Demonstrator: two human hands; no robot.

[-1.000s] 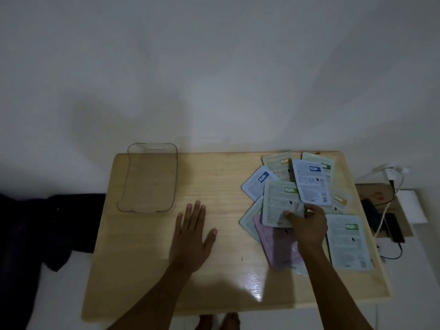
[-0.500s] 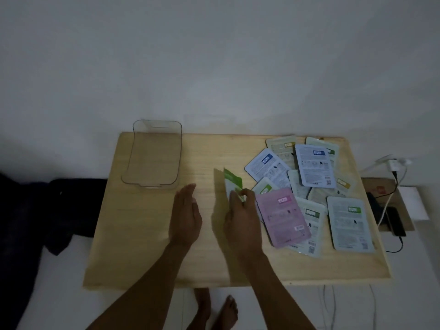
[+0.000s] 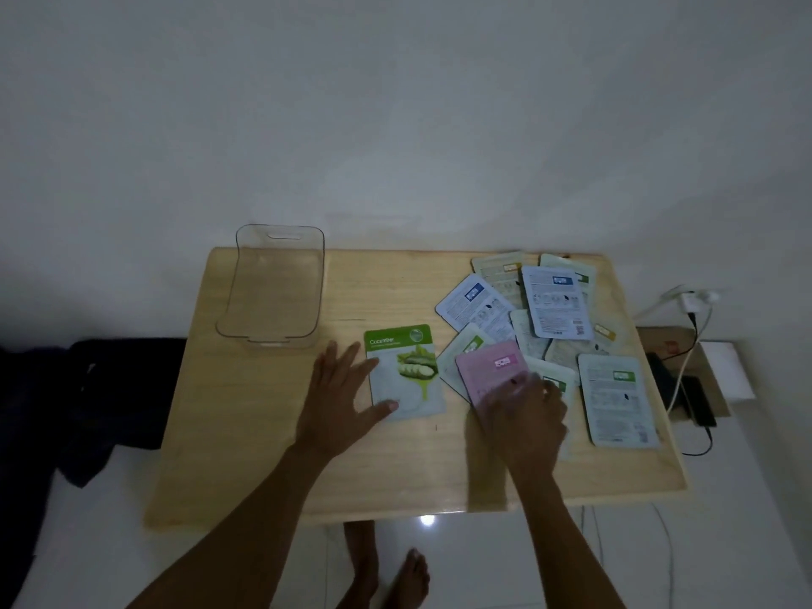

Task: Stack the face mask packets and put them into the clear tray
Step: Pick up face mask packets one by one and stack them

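While face-up, cucumber packet lengthwise upright.

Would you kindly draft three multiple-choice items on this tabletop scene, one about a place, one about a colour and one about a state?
1. Where does the clear tray stand on the table?
A. far left corner
B. near right corner
C. centre

2. What colour is the packet under the right hand?
A. blue
B. pink
C. orange

3. How does the cucumber packet lie?
A. inside the tray
B. lifted off the table
C. flat on the table, printed front up

Answers:
1 A: the tray sits at the table's far left, by the wall.
2 B: the right hand's fingers rest on the pink packet; the blur hides any grip.
3 C: its "Cucumber" front faces up on the wood, with the left hand spread at its left edge.
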